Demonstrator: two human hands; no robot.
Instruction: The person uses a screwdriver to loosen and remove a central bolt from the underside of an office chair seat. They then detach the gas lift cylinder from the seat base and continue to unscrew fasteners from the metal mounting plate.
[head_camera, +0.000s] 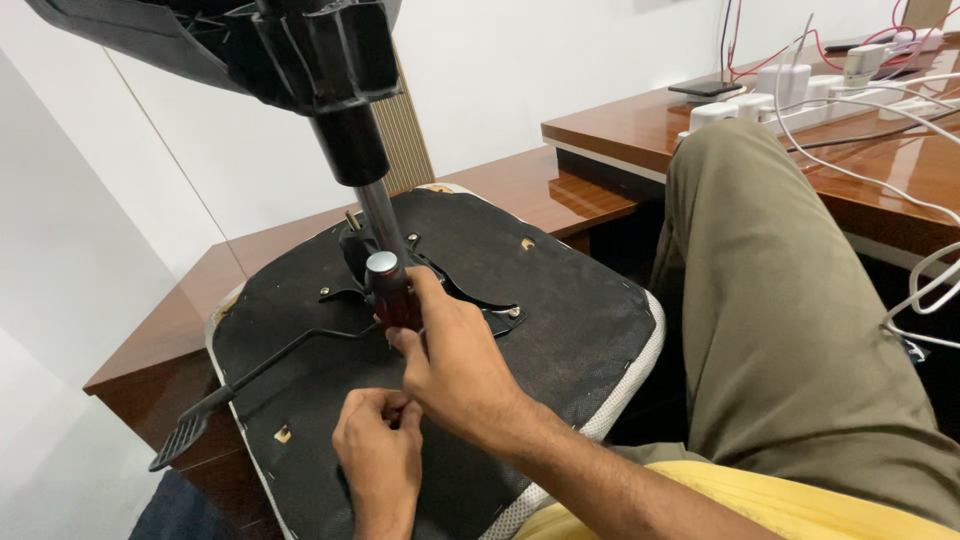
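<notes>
1. At the far left, the black adjustment lever (215, 405) runs out from the chair mechanism toward the lower left, its paddle end hanging past the edge of the seat.
2. The upturned chair seat (560, 330) lies underside up on the wooden surface (600, 125), its black fabric facing the camera.
3. The left hand (378, 455) rests low on the seat fabric, fingers (385, 408) curled shut and pinched together; whether they hold something small cannot be told.
4. Just above and right of it, the right hand (455, 360) has its fingers wrapped closed on the dark red screwdriver (392, 290).
5. The screwdriver stands nearly upright, its silver cap on top and its long axis pointing down into the metal mounting plate (470, 300) at the seat's centre; the tip is hidden behind the hand.
6. The gas-lift column (375, 195) rises right beside the handle, almost touching it, up to the black chair base (250, 45).
7. The right hand is the nearer one to the plate; the left sits apart, toward the person.
8. At right, the person's olive trouser leg (790, 300) lies beside the seat, with white cables (900, 190) and power strips behind.
</notes>
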